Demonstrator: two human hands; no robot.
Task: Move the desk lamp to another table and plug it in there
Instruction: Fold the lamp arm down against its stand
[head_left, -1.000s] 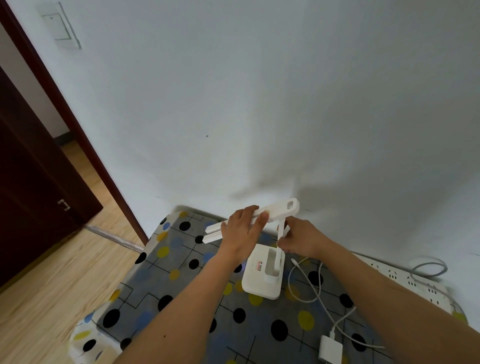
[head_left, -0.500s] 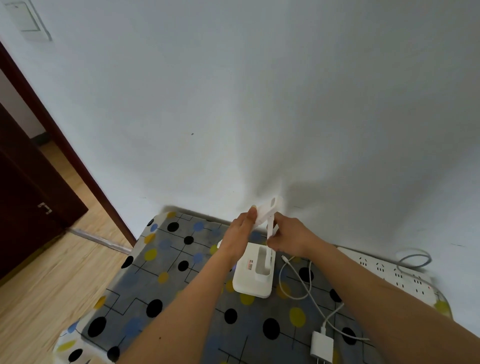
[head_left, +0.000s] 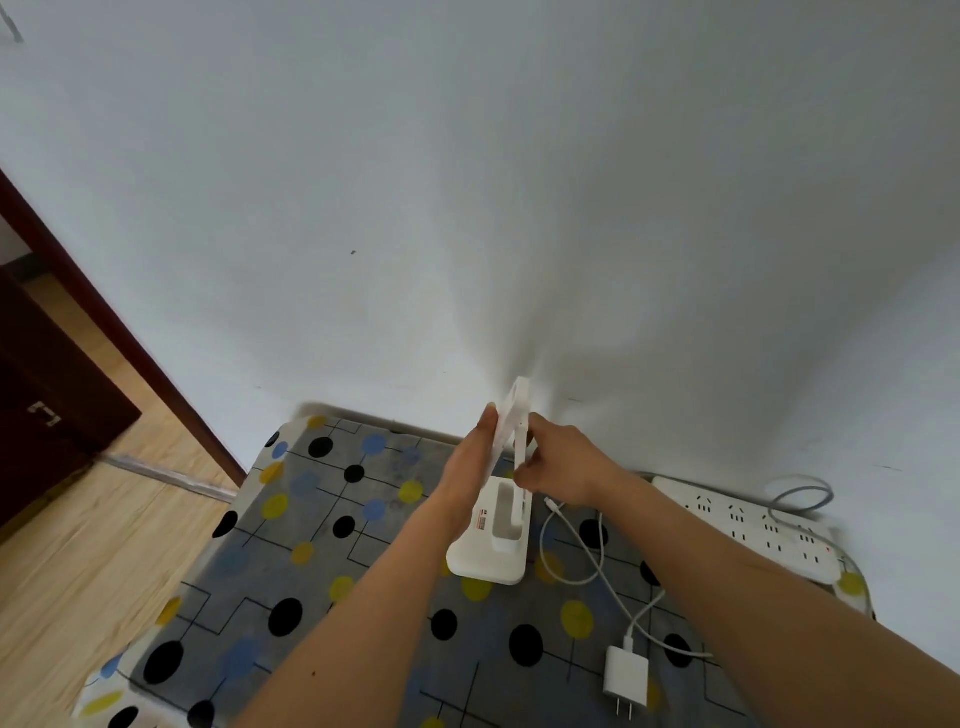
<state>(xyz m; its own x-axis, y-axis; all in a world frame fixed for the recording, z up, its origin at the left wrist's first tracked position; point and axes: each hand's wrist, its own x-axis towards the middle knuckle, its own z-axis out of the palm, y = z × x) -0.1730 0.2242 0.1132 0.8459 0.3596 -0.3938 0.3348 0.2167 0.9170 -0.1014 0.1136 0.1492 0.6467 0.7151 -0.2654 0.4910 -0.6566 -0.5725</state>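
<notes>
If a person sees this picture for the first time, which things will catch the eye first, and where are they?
First, the two hands in the middle: the left hand and the right hand hold the folding arm of a white desk lamp, whose base stands on the table. Next, the dotted tablecloth in grey, black, yellow and blue. To the right lie a white charger with its loose cable and, by the wall, a white power strip.
</notes>
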